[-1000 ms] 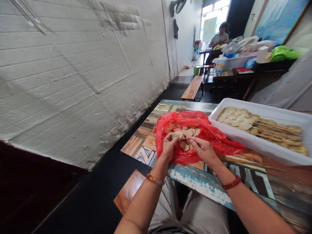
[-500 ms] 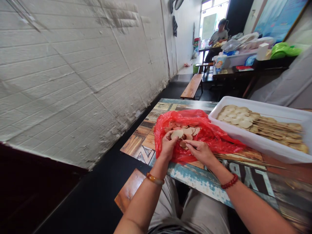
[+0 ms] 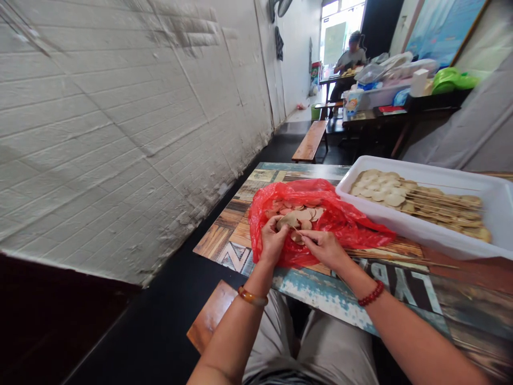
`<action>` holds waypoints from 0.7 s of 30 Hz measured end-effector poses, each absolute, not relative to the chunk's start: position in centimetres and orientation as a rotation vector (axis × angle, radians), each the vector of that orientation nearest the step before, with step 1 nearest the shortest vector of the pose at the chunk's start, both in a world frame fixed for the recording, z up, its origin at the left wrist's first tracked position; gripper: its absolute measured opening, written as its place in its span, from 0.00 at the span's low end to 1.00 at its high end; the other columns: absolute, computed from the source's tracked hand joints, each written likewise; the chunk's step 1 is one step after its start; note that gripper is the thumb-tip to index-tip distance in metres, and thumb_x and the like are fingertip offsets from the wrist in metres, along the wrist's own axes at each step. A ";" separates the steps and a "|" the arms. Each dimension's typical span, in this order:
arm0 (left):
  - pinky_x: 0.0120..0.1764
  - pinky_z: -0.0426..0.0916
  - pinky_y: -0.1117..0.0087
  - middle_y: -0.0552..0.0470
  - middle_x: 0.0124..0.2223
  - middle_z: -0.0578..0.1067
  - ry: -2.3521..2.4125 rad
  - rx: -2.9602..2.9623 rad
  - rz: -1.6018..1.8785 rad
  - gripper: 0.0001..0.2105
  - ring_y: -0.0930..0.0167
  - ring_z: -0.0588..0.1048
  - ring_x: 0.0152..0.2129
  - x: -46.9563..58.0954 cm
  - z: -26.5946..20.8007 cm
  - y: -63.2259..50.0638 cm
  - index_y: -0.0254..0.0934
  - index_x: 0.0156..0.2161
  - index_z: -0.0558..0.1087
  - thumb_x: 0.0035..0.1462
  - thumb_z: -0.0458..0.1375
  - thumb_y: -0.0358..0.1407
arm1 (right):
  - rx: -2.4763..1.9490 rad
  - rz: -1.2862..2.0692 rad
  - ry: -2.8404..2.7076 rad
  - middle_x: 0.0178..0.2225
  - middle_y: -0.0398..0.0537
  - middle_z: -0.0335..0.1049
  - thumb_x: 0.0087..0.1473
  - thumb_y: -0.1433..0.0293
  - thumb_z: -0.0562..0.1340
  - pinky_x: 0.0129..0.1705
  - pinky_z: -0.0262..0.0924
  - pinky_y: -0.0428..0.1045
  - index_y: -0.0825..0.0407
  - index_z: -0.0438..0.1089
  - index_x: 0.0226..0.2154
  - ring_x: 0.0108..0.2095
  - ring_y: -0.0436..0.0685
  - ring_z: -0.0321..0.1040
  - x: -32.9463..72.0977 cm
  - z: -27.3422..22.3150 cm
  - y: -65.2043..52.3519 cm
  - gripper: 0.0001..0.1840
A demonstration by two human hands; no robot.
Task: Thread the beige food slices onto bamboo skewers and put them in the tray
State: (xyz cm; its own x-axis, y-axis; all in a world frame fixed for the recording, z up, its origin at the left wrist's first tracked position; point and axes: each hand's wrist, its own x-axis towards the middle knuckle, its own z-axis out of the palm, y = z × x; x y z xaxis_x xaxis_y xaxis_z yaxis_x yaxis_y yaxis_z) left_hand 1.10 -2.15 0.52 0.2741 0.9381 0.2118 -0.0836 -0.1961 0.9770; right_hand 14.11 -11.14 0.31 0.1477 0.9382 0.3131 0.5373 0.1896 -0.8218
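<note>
Centre | your left hand [image 3: 272,239] pinches round slice [image 3: 287,220], now tilted darker | your right hand [image 3: 325,248] pinches skewer [image 3: 296,230], apparently meeting it

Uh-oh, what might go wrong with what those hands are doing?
The thin stick in the right hand points toward the left hand, so it might poke a finger. The round slice is pinched at its edge, so it could tear or slip into the red bag. The loose sticks near the right forearm might get bumped.
</note>
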 end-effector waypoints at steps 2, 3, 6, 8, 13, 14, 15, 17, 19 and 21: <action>0.31 0.61 0.75 0.55 0.29 0.72 0.868 1.503 1.158 0.07 0.74 0.68 0.26 1.1 0.6 -2.3 0.36 0.33 0.72 0.45 0.58 0.32 | -1.501 0.510 -1.499 0.39 0.47 0.77 0.54 0.70 0.55 0.39 0.67 0.51 0.50 0.74 0.42 0.38 0.58 0.74 14.1 0.3 -11.1 0.16; 0.31 0.61 0.75 0.55 0.28 0.72 0.874 1.521 1.149 0.06 0.74 0.68 0.26 1.1 0.7 -2.3 0.36 0.32 0.72 0.45 0.58 0.32 | -1.514 0.504 -1.495 0.39 0.47 0.77 0.54 0.70 0.55 0.39 0.66 0.51 0.50 0.74 0.42 0.37 0.58 0.74 14.1 0.3 -11.1 0.16; 0.31 0.61 0.75 0.55 0.28 0.72 0.874 1.533 1.116 0.05 0.74 0.68 0.26 1.2 0.8 -2.4 0.36 0.31 0.72 0.45 0.59 0.33 | -1.515 0.504 -1.502 0.38 0.48 0.77 0.54 0.70 0.55 0.37 0.66 0.51 0.50 0.74 0.42 0.36 0.58 0.74 14.2 0.3 -11.1 0.16; 0.31 0.61 0.75 0.54 0.28 0.72 0.866 1.515 1.113 0.05 0.73 0.68 0.27 1.3 0.8 -2.4 0.36 0.30 0.72 0.45 0.59 0.34 | -1.502 0.506 -1.508 0.37 0.47 0.77 0.54 0.71 0.55 0.36 0.66 0.50 0.50 0.75 0.42 0.35 0.57 0.74 14.2 0.3 -11.1 0.16; 0.30 0.61 0.76 0.54 0.28 0.71 0.849 1.494 1.114 0.06 0.74 0.67 0.26 1.3 0.7 -2.3 0.35 0.30 0.73 0.44 0.60 0.35 | -1.502 0.490 -1.514 0.35 0.45 0.78 0.54 0.70 0.55 0.32 0.64 0.48 0.48 0.74 0.42 0.30 0.55 0.73 14.3 0.4 -11.2 0.16; 0.30 0.61 0.76 0.54 0.28 0.71 0.848 1.497 1.112 0.06 0.74 0.67 0.26 1.2 0.7 -2.3 0.35 0.30 0.73 0.44 0.60 0.35 | -1.501 0.489 -1.520 0.35 0.44 0.78 0.54 0.70 0.54 0.32 0.64 0.47 0.48 0.74 0.42 0.30 0.55 0.73 14.3 0.4 -11.2 0.17; 0.30 0.60 0.76 0.54 0.28 0.71 0.848 1.500 1.113 0.07 0.74 0.67 0.26 1.2 0.7 -2.3 0.36 0.30 0.73 0.44 0.61 0.35 | -1.497 0.488 -1.527 0.35 0.44 0.78 0.54 0.71 0.54 0.31 0.64 0.47 0.48 0.74 0.42 0.30 0.55 0.73 14.3 0.4 -11.2 0.17; 0.30 0.60 0.76 0.55 0.28 0.71 0.847 1.512 1.115 0.06 0.74 0.66 0.26 1.2 0.8 -2.4 0.36 0.30 0.73 0.44 0.61 0.35 | -1.486 0.486 -1.541 0.35 0.43 0.78 0.54 0.71 0.54 0.31 0.64 0.46 0.47 0.74 0.42 0.30 0.54 0.73 14.3 0.4 -11.2 0.17; 0.30 0.60 0.76 0.55 0.28 0.71 0.840 1.526 1.109 0.06 0.74 0.67 0.26 1.2 0.9 -2.4 0.36 0.30 0.73 0.44 0.60 0.35 | -1.488 0.483 -1.549 0.35 0.43 0.78 0.54 0.71 0.54 0.31 0.63 0.46 0.47 0.74 0.42 0.30 0.55 0.73 14.3 0.4 -11.2 0.17; 0.30 0.61 0.76 0.55 0.27 0.71 0.829 1.535 1.091 0.06 0.75 0.67 0.25 1.2 1.0 -2.5 0.35 0.31 0.73 0.45 0.60 0.35 | -1.502 0.479 -1.550 0.35 0.45 0.78 0.54 0.71 0.54 0.31 0.64 0.47 0.47 0.75 0.42 0.30 0.55 0.73 14.3 0.3 -11.1 0.16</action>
